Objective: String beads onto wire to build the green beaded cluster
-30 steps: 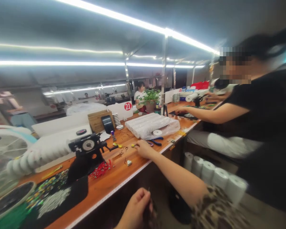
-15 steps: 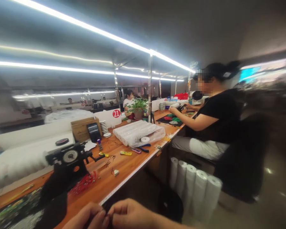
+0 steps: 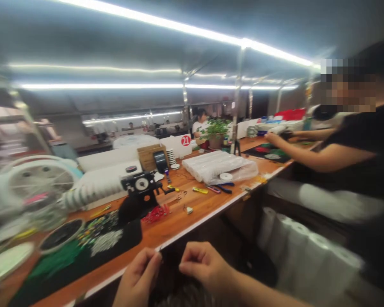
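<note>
Both hands are in front of the bench edge, at the bottom of the view. My left hand (image 3: 139,275) is closed in a pinch, thumb against fingertips; a tiny dark bit shows at the tips, too small to name. To its right and apart from it, my right hand (image 3: 206,266) is also pinched, and what its fingers hold, if anything, is hidden. On the bench beyond are a pile of red small pieces (image 3: 155,214), a black crank device with a dial (image 3: 141,185), and a black mat (image 3: 128,239) bearing silver pieces (image 3: 107,242) and green pieces (image 3: 56,261).
Wrapped white rolls (image 3: 208,166), blue-handled pliers (image 3: 225,188), a yellow cutter (image 3: 200,190) and a small white piece (image 3: 189,210) lie on the wooden bench (image 3: 173,221). A co-worker (image 3: 355,140) sits at right. White rolls (image 3: 310,247) stand below. A large white wheel (image 3: 43,181) is at left.
My hands, together before, are now apart, with the right hand off to the right. The view has swung left, bringing the mat's green pieces and the white wheel into sight.
</note>
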{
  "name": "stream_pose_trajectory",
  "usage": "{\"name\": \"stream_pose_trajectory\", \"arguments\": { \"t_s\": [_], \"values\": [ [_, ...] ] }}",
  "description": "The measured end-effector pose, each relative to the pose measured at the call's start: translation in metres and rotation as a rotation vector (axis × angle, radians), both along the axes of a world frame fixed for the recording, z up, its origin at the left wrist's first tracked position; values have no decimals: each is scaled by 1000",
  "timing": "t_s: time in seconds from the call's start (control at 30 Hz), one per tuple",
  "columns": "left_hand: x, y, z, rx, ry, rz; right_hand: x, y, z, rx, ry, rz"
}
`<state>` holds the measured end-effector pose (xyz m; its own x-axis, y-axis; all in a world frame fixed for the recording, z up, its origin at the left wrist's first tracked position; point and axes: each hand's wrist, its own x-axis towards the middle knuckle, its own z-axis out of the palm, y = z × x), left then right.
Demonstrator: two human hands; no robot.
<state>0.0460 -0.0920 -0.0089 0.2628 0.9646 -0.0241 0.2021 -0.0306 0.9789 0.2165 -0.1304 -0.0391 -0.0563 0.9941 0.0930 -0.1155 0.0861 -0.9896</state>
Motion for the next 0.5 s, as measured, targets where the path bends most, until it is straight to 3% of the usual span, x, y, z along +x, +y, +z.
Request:
{"name": "stream_pose_trajectory", "arguments": {
  "t_s": [0.27, 0.5],
  "values": [
    [-1, -6, -9, -209, -210, -112, 3, 5, -12, 70, -185, 2],
    [-3, -5, -19, -254, -277, -85, -2, -3, -3, 100, -344, -60]
  ]
}}
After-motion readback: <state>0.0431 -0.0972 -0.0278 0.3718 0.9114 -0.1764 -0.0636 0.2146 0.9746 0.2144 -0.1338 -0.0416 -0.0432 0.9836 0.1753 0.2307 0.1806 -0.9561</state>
